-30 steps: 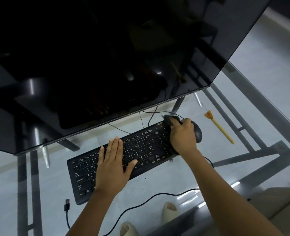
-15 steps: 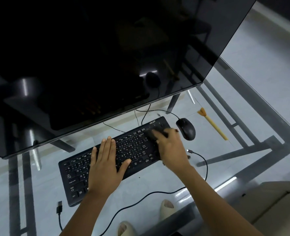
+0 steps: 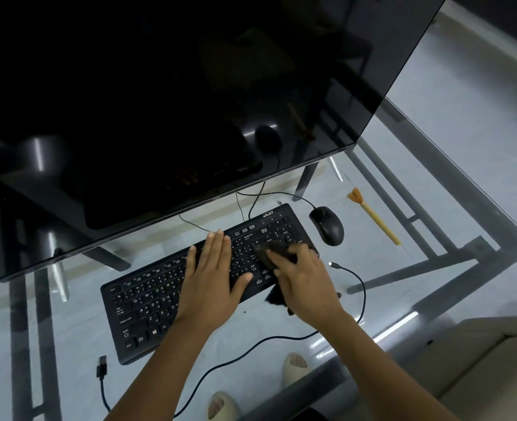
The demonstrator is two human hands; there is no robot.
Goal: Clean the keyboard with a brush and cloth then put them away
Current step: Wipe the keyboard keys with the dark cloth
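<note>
Two hands are seen over a black keyboard that lies at a slant on a glass table. The left hand is laid flat on the middle keys, fingers straight and close together, thumb spread toward the near edge; nothing is held by it. The right hand is pressed down on a dark cloth, which is bunched under its fingers over the keys of the keyboard's right part, with a corner of the cloth seen hanging past the near edge. The fingers are bent over the cloth, so it is held against the keys.

A brush with a pale yellow handle and an orange tuft is left lying on the glass to the right, well apart from both hands, beyond a black mouse placed just beside the keyboard's far right corner. A large dark monitor is set behind the keyboard. A loose black cable is draped over the glass near the right wrist.
</note>
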